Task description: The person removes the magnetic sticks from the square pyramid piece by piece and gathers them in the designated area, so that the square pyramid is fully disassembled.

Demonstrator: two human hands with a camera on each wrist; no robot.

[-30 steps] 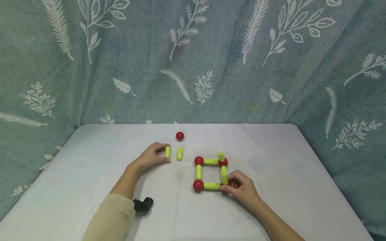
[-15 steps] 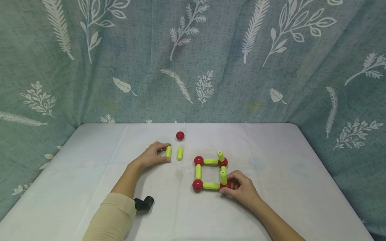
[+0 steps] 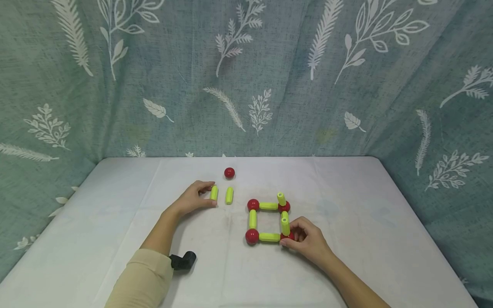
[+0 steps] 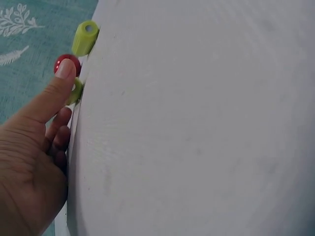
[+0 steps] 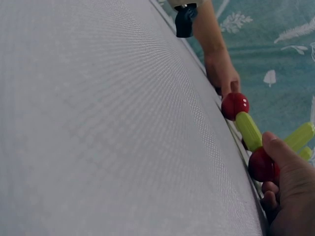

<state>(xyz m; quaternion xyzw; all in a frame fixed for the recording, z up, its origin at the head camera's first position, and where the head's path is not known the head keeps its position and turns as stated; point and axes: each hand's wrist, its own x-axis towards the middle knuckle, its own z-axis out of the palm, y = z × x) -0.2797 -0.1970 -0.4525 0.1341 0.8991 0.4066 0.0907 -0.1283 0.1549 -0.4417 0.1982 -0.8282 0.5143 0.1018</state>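
My left hand (image 3: pixel 192 199) holds a yellow-green stick (image 3: pixel 214 193) on the table by its two ends, thumb at the near end and a finger at the far end. Another yellow-green stick (image 3: pixel 229 195) lies just to its right, with a loose red ball (image 3: pixel 229 173) behind them. Farther right, sticks and red balls form a square frame (image 3: pixel 268 237). Two sticks rise from its right-hand balls, the nearer being an upright stick (image 3: pixel 285 226). My right hand (image 3: pixel 311 241) pinches the near right red ball (image 5: pixel 262 165) between thumb and fingers.
A white cloth covers the table (image 3: pixel 346 205). Behind and beside it hangs a teal leaf-patterned curtain (image 3: pixel 185 115). A black device (image 3: pixel 183 260) sticks out from the left sleeve (image 3: pixel 146 273).
Almost nothing differs. The stick at my left hand has turned slightly, and the square frame has shifted a very little to the left under my right hand.
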